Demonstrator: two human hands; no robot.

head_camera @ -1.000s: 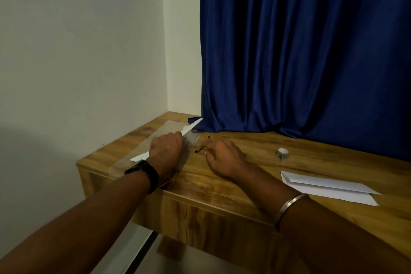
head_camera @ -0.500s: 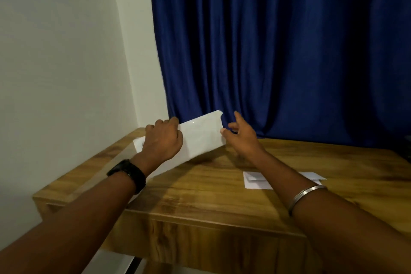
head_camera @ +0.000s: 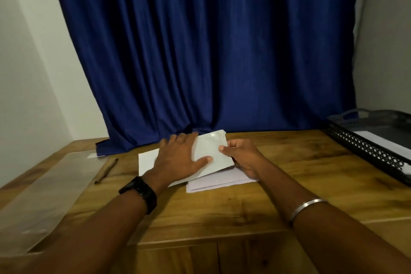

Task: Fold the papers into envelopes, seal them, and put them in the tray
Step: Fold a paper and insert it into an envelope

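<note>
No legible text, label or number anywhere.

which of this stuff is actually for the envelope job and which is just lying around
For the job:
sheet, under the left hand, pinched by the right hand
papers beneath it
tray

Lying about:
pen
clear plastic
curtain

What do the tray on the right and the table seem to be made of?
The tray looks like dark moulded plastic: its wall is a lattice of small holes. The table looks like wood or wood-grain laminate, with streaky brown grain.
</note>
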